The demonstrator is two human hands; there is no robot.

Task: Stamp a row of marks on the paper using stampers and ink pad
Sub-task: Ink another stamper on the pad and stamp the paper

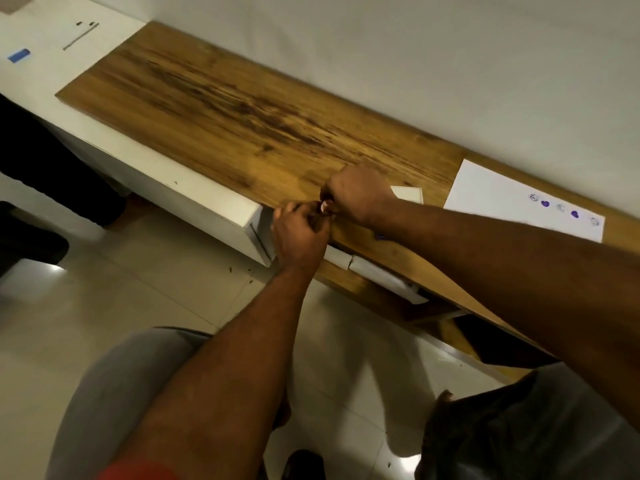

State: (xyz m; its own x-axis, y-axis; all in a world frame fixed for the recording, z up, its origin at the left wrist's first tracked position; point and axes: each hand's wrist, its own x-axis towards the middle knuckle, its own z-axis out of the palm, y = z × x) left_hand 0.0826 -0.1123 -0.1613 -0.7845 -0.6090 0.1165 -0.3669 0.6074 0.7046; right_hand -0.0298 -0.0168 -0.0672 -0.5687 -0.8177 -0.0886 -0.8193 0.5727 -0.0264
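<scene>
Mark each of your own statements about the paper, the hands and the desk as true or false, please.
1. The paper already carries a row of stamped marks. True.
2. The paper lies on the floor. False: it lies on the wooden desk, near the wall.
3. The left hand and right hand meet close together at the desk's front edge. True.
4. All marks are red. False: the two heart marks are purple; the round ones are faint outlines.
5. The right hand presses a stamper on the paper. False: it is away from the paper.
</scene>
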